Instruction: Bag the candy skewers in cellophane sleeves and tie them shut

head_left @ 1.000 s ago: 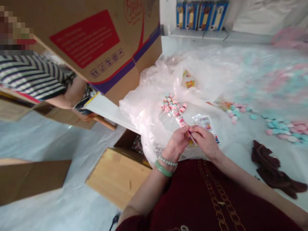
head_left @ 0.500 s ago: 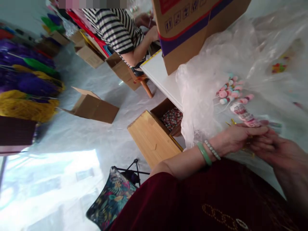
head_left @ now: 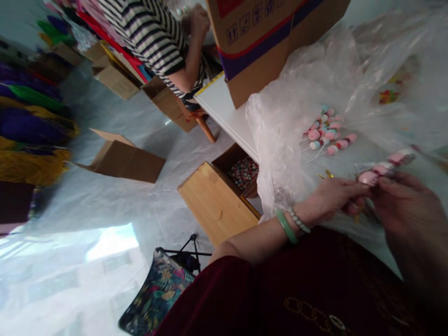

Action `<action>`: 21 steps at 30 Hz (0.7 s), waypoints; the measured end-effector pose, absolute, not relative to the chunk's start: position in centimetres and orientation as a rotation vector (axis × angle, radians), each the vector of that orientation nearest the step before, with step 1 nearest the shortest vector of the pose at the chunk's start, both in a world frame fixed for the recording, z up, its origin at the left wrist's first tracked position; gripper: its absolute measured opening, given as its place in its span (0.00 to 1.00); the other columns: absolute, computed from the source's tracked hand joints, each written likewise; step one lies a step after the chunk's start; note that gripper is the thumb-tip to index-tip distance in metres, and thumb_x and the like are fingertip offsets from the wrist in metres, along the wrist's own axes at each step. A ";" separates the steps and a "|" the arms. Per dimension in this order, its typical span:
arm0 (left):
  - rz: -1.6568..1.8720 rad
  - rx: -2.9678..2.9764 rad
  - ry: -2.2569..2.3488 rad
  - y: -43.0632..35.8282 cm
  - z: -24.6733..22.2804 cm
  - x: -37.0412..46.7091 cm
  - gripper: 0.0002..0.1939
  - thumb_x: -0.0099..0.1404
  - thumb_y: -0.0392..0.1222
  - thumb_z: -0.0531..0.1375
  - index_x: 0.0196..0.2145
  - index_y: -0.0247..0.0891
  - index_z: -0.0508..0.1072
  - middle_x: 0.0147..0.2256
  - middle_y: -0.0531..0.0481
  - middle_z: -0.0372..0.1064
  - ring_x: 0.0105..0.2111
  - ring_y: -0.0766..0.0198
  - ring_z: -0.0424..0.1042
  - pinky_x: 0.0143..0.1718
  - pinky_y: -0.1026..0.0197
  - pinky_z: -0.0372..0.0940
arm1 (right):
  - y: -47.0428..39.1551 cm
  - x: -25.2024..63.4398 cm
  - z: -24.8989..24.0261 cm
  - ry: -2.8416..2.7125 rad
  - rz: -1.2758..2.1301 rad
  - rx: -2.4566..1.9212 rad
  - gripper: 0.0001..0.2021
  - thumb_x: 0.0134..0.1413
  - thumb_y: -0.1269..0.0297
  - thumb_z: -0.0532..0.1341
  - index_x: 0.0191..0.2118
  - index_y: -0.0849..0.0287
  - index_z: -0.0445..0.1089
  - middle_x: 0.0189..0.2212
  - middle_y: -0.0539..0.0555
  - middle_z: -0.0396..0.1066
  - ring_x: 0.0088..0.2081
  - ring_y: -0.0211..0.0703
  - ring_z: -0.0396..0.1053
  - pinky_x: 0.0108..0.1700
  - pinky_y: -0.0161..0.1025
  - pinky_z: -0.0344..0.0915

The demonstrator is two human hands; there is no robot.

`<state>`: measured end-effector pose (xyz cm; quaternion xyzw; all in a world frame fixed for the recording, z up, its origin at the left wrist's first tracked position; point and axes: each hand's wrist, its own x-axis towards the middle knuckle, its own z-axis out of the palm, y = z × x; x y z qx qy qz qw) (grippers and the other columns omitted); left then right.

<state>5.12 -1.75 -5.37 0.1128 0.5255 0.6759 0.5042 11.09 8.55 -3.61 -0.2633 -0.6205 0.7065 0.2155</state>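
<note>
row of handling symbols (head_left: 257,14) on a large cardboard box (head_left: 259,60), twin upward arrows (head_left: 231,33) at left

a: and there's hard glare at your lower left, the floor (head_left: 110,242) washing out to white!
b: yes, while your dark red clothing (head_left: 224,298) sinks toward black.
a: milky sheen across the plastic sheeting (head_left: 275,112) before you.
b: your right hand (head_left: 408,205) and the wrapped candy stick (head_left: 383,168) look soft, and the purple-and-yellow bundles (head_left: 28,123) at far left sit dim and blurred.
</note>
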 end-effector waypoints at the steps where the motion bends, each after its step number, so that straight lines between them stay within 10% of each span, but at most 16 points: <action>1: 1.676 0.295 1.436 -1.9 -5.4 5.0 0.13 0.62 0.47 0.58 0.24 0.36 0.71 0.21 0.53 0.63 0.19 0.71 0.60 0.23 0.64 0.56 | 8.1 10.5 -3.6 -1.546 1.975 -0.809 0.07 0.39 0.70 0.66 0.30 0.54 0.72 0.31 0.51 0.71 0.31 0.42 0.69 0.35 0.43 0.67; 6: 1.977 0.303 1.794 -3.0 -5.4 1.7 0.10 0.59 0.43 0.60 0.23 0.37 0.72 0.20 0.55 0.62 0.24 0.70 0.59 0.26 0.67 0.55 | 9.3 8.4 -3.9 -1.695 1.895 -0.845 0.10 0.41 0.67 0.64 0.34 0.57 0.70 0.31 0.50 0.72 0.33 0.40 0.69 0.40 0.41 0.66; 12: 2.011 -0.146 1.598 -4.3 -4.8 -2.8 0.09 0.54 0.43 0.61 0.23 0.35 0.68 0.16 0.58 0.55 0.14 0.77 0.45 0.15 0.68 0.37 | 13.1 9.4 -6.8 -2.566 1.112 -0.963 0.06 0.50 0.68 0.57 0.30 0.57 0.73 0.29 0.50 0.73 0.35 0.43 0.68 0.38 0.39 0.59; 21: 1.911 -0.253 1.468 -4.1 -6.7 -2.7 0.09 0.51 0.42 0.61 0.24 0.34 0.68 0.16 0.59 0.55 0.12 0.78 0.46 0.13 0.69 0.38 | 12.3 6.8 -8.4 -3.110 0.062 -0.661 0.09 0.56 0.75 0.55 0.34 0.61 0.73 0.34 0.60 0.70 0.38 0.48 0.64 0.35 0.41 0.53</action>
